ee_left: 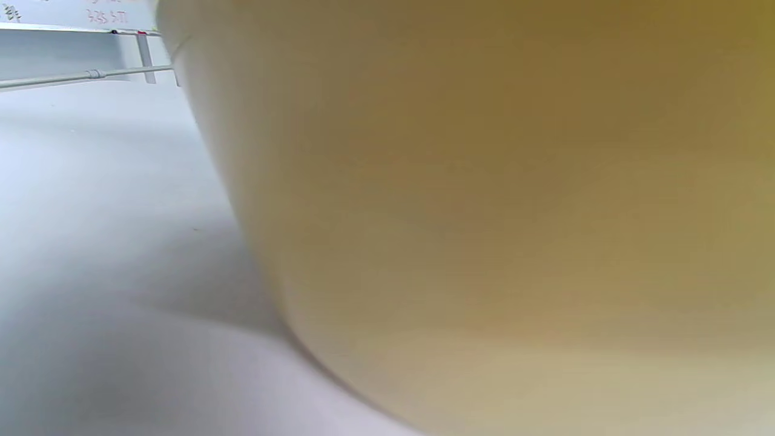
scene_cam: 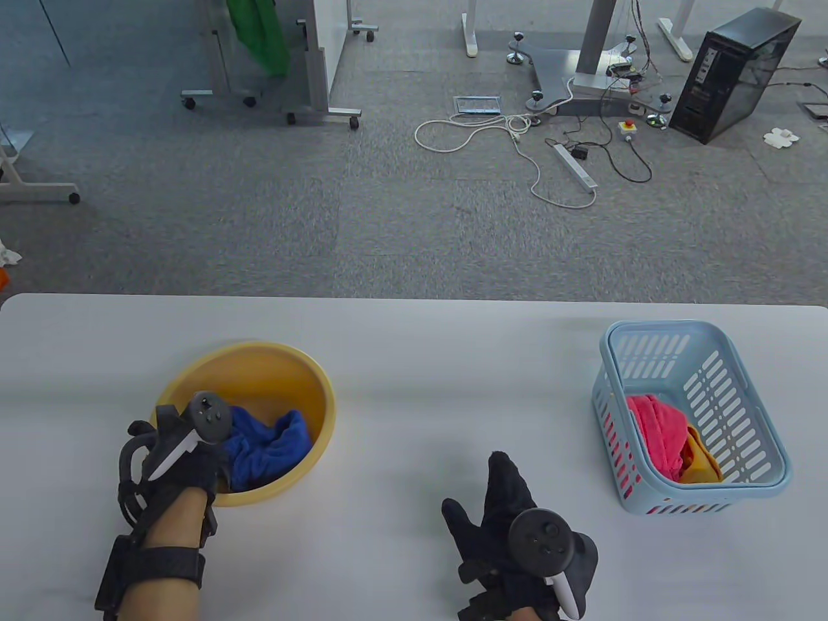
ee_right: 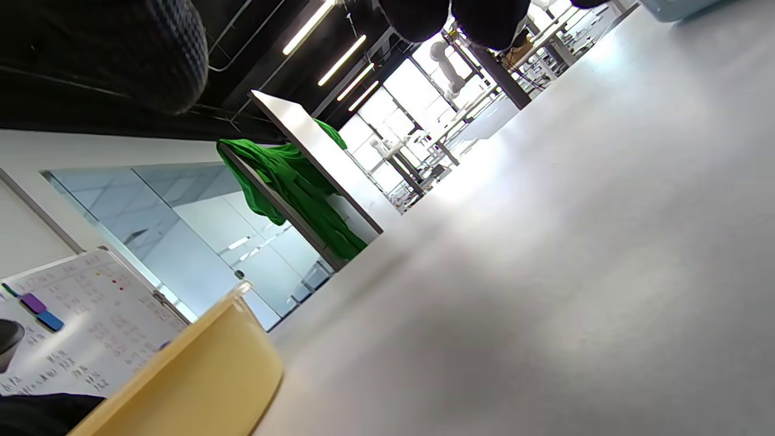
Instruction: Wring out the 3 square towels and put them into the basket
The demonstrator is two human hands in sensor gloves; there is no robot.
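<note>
**A:** Towels first: where do the three stand?

**B:** Two look done. A pink towel (scene_cam: pixel 656 430) and an orange towel (scene_cam: pixel 702 460) lie bunched together in the blue basket (scene_cam: pixel 763 414) on the right of the table. The blue towel (scene_cam: pixel 268 446) is the one left, crumpled inside the yellow bowl (scene_cam: pixel 320 394) on the left.

**A:** So roughly two thirds through?

**B:** That's my reading. The blue one has yet to be wrung and carried across.

**A:** And the hands?

**B:** The left hand (scene_cam: pixel 178 456) sits at the bowl's near rim, beside the blue towel. Its fingers are hidden under the tracker, so I can't tell whether they grip anything. The left wrist view shows only the bowl's outer wall (ee_left: pixel 484 230). The right hand (scene_cam: pixel 511 524) is spread flat, fingers straight, holding nothing, between bowl and basket.

**A:** What about the surface?

**B:** The white table (scene_cam: pixel 453 362) is smooth and plain. Bowl and basket stand well apart on it.

**A:** And beyond?

**B:** Grey carpet, with a white cable (scene_cam: pixel 491 136) and a power strip (scene_cam: pixel 572 167) on the floor. A black computer case (scene_cam: pixel 734 74) stands at the far right. A green cloth (scene_cam: pixel 262 32) hangs over a wheeled frame at the far left.
</note>
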